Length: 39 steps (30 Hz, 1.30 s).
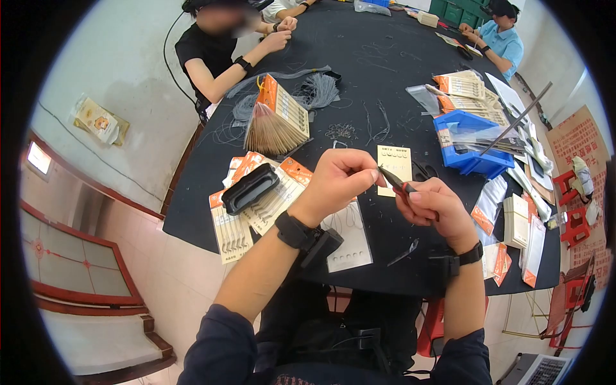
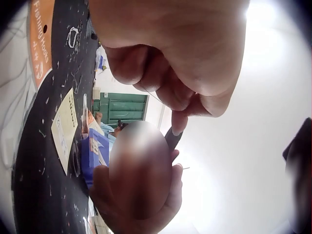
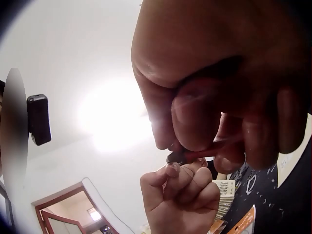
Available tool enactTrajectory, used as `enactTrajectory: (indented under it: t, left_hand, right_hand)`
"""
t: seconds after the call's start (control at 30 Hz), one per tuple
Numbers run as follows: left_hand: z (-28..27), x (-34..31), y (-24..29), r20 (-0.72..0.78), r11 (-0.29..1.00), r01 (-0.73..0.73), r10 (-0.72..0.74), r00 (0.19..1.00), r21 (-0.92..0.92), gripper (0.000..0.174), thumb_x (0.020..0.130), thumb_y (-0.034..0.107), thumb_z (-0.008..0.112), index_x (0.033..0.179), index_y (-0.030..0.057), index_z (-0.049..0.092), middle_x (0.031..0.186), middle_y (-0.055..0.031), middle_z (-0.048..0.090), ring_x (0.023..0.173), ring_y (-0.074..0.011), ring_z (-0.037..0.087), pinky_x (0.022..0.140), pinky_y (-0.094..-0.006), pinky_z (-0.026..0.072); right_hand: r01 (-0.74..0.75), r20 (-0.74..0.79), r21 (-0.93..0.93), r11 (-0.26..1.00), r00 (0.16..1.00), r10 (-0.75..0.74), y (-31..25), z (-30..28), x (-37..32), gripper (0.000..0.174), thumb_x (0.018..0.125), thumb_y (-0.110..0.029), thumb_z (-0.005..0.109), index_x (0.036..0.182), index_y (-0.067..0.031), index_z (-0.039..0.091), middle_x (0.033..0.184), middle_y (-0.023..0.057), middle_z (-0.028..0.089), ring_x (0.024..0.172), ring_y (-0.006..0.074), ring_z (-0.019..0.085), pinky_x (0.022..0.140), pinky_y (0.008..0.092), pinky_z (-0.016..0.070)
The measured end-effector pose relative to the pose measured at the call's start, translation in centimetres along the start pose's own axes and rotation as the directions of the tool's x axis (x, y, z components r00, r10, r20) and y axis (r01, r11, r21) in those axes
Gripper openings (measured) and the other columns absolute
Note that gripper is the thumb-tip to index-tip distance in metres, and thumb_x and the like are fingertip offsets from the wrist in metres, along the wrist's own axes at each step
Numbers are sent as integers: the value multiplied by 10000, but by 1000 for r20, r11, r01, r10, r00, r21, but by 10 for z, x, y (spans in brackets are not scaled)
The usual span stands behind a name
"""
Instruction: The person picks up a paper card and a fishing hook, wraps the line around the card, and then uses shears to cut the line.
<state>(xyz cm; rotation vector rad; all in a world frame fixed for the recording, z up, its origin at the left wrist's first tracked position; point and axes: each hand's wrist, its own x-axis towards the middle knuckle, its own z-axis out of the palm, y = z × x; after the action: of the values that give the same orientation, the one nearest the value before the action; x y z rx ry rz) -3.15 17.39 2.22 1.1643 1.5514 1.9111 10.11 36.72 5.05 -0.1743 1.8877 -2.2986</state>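
Note:
Over the near part of the black table my left hand (image 1: 343,179) pinches a thin fishing line (image 2: 151,93) between thumb and forefinger, its other fingers curled in. My right hand (image 1: 436,204) grips red-handled pliers (image 1: 393,179), their dark tip right at the left fingertips. Whatever lies between tip and fingertips is too small to make out. Beneath the hands is a cream card (image 1: 396,154) with a row of slots, and dark scissors (image 1: 422,171) beside it. A pale slotted card (image 1: 350,240) in clear plastic lies below the left wrist.
Orange-topped fishing hook cards (image 1: 231,234) lie on the left under a black box (image 1: 251,188). A fanned card stack (image 1: 276,122) stands behind, near bundled line (image 1: 317,90). To the right are a blue bin (image 1: 471,168) and card packs (image 1: 516,221). Other people (image 1: 504,42) sit around the table.

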Motion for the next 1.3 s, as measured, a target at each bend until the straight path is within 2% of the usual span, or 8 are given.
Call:
enactTrajectory:
  t: [0.37, 0.47, 0.67, 0.77, 0.87, 0.97, 1.17, 1.3]
  left_hand:
    - [-1, -1, -1, 41, 995, 30, -26, 999, -93, 111, 859, 67, 627, 820, -31, 660, 805, -71, 668, 767, -115, 626, 711, -261, 492]
    - [5, 0, -2, 6, 989, -15, 16, 1000, -150, 106, 853, 31, 596, 786, -4, 671, 705, 29, 600, 618, -5, 451, 532, -195, 336]
    - [4, 1, -5, 36, 986, -21, 28, 999, -164, 93, 853, 31, 595, 802, -1, 665, 730, 19, 625, 615, -7, 443, 528, -194, 336]
    - [-2, -1, -5, 72, 989, 60, -51, 996, -135, 130, 864, 95, 630, 833, -27, 664, 820, -87, 682, 784, -123, 634, 729, -264, 503]
    - [-1, -1, -4, 69, 981, 70, -58, 996, -179, 133, 867, 94, 624, 835, -29, 663, 823, -86, 681, 785, -121, 630, 732, -265, 501]
    - [3, 0, -6, 40, 978, 2, 6, 999, -207, 112, 876, 82, 603, 828, 7, 670, 726, 25, 622, 594, 3, 430, 493, -186, 313]
    - [3, 1, -8, 53, 972, -5, 18, 998, -234, 112, 878, 85, 607, 835, 6, 673, 716, 28, 612, 592, 3, 424, 496, -182, 305]
    - [1, 0, -2, 65, 979, 46, -33, 997, -200, 134, 873, 77, 594, 835, -28, 668, 773, -45, 650, 694, -63, 513, 632, -230, 407]
  right_hand:
    - [-91, 131, 149, 985, 989, 72, 0, -2, -3, 525, 950, -307, 489, 484, -108, 351, 645, 82, 483, 493, 93, 377, 427, 230, 254]
    - [-131, 201, 206, 970, 976, 90, 1, -3, -2, 525, 959, -317, 455, 485, -123, 341, 645, 71, 454, 487, 98, 372, 421, 228, 250]
    - [-218, 321, 346, 912, 942, 103, 4, -3, -2, 533, 976, -354, 389, 488, -147, 334, 654, 50, 407, 473, 97, 345, 407, 221, 245]
    - [-284, 358, 446, 849, 926, 121, 8, -4, -3, 544, 986, -374, 366, 490, -155, 332, 659, 42, 397, 473, 93, 339, 398, 216, 238]
    - [-346, 408, 521, 780, 904, 128, 12, -5, -3, 552, 997, -385, 345, 492, -163, 328, 667, 36, 388, 476, 90, 333, 390, 206, 225]
    - [-385, 439, 574, 723, 890, 125, 15, -5, -2, 561, 1007, -390, 324, 492, -168, 326, 675, 37, 384, 478, 89, 327, 382, 199, 214]
    - [-428, 494, 628, 650, 864, 92, 18, -5, 1, 576, 1020, -406, 302, 494, -171, 322, 676, 39, 376, 478, 88, 323, 371, 198, 203]
    - [-422, 493, 640, 642, 866, 78, 19, -5, 1, 578, 1021, -406, 296, 495, -167, 318, 667, 41, 375, 472, 90, 323, 376, 203, 206]
